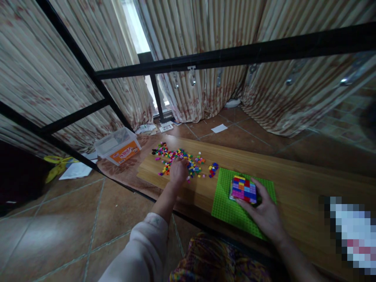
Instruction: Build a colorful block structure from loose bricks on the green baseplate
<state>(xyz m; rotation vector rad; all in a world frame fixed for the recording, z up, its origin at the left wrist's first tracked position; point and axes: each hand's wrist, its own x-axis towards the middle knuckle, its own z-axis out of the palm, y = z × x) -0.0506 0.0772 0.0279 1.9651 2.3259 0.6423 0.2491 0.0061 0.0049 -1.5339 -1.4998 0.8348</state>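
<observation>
A green baseplate (226, 209) lies on a wooden board (293, 172). On it stands a block of colourful small bricks (243, 188) in several layers. My right hand (266, 213) rests on the plate with fingers spread around the block's near and right sides, touching it. My left hand (178, 170) reaches into a scattered pile of small loose bricks (173, 154) farther left on the board; its fingers curl down into the pile and what they hold is hidden.
A clear plastic box with an orange label (118, 146) sits on the floor left of the board. Black metal bars (235, 53) cross in front of striped curtains. Papers (75, 170) lie on the tiled floor.
</observation>
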